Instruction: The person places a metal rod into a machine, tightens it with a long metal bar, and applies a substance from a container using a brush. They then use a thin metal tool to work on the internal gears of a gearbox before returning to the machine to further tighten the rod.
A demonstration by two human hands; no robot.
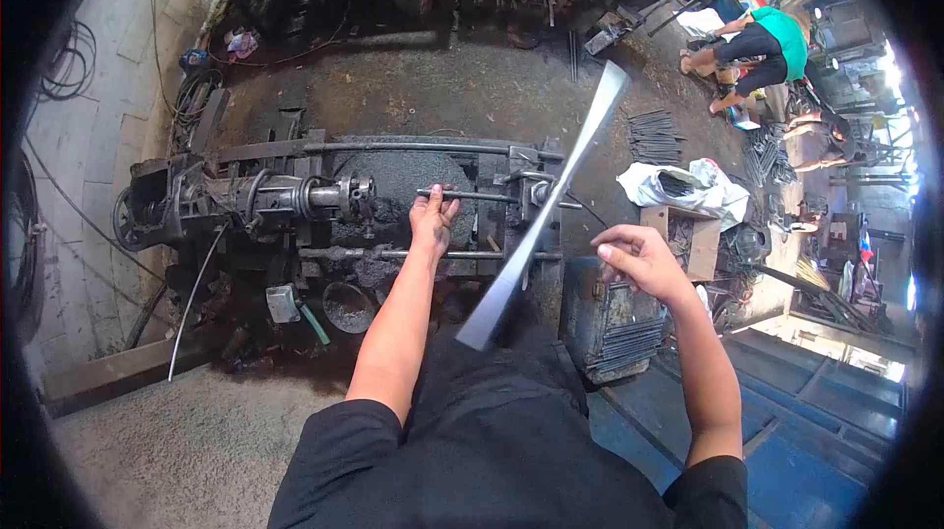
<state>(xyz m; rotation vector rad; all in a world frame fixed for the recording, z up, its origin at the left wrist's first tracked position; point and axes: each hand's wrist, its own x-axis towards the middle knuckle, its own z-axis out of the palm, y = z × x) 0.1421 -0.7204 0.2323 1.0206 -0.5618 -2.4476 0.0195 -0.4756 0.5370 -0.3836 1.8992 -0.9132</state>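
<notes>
My left hand is closed around the left end of a dark metal rod, which points right to a clamp on the machine's carriage. Left of that hand is the machine's chuck, apart from the rod. A long pale, blurred bar shape crosses the view in front of the clamp; it looks like a spinning or moving handle, but I cannot tell. To its right, my right hand hangs in the air with fingers curled apart, holding nothing visible.
Below my right hand is a metal box with stacked rods. Beyond it lie a cardboard box, a white sack and rods on the floor. A person in green bends over at the upper right.
</notes>
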